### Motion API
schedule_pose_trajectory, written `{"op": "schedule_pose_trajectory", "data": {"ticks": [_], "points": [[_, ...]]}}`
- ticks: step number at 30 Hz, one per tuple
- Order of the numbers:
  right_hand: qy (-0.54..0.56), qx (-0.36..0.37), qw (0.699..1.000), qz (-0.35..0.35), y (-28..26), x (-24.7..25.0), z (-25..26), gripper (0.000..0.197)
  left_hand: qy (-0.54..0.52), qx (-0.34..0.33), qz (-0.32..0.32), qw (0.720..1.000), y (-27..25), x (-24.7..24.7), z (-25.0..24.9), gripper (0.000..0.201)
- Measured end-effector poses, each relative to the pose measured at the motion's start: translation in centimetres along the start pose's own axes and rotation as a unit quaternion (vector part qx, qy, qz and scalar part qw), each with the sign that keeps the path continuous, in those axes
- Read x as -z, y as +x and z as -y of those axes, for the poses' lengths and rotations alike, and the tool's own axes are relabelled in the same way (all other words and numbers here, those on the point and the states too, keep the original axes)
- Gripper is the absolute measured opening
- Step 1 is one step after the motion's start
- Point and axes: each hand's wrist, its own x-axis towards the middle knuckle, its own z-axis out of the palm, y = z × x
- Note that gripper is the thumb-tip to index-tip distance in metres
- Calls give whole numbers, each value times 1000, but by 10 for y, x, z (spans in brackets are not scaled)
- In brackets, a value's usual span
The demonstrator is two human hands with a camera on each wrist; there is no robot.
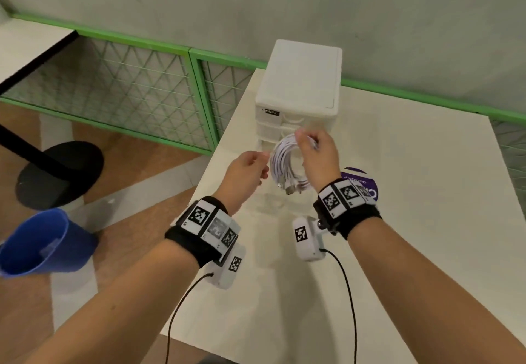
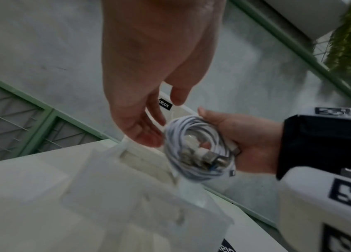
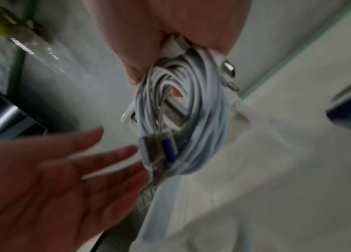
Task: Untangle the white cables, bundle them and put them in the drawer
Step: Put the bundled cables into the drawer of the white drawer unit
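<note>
My right hand (image 1: 306, 143) grips a coiled bundle of white cables (image 1: 284, 164) by its top, in the air in front of the white drawer unit (image 1: 299, 87). The plugs hang at the bottom of the bundle (image 2: 196, 148). To the left of the coil (image 3: 183, 119), my left hand (image 1: 263, 163) is open with relaxed fingers (image 3: 114, 153) and holds nothing; whether it touches the coil I cannot tell. A translucent drawer (image 2: 110, 170) stands pulled out below the coil.
A purple round object (image 1: 361, 181) lies on the white table (image 1: 427, 221) just right of my right wrist. On the floor to the left are a blue bucket (image 1: 42, 244) and a black stool base (image 1: 59, 175). A green mesh fence (image 1: 142, 84) runs behind.
</note>
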Motion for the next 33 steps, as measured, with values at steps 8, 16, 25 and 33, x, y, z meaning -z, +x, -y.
{"op": "schedule_pose_trajectory", "data": {"ticks": [8, 16, 25, 33], "points": [[114, -178, 977, -36, 10, -30, -16, 35, 322, -63, 78, 941, 44, -22, -5, 48], [-13, -176, 984, 38, 7, -26, -22, 35, 506, -53, 72, 858, 64, -44, -3, 29], [-270, -49, 941, 197, -6, -19, -20, 60, 528, -53, 21, 847, 72, -54, 5, 37], [-439, 70, 868, 222, -30, -12, -40, 62, 518, -71, 27, 852, 61, -54, 1, 47]]}}
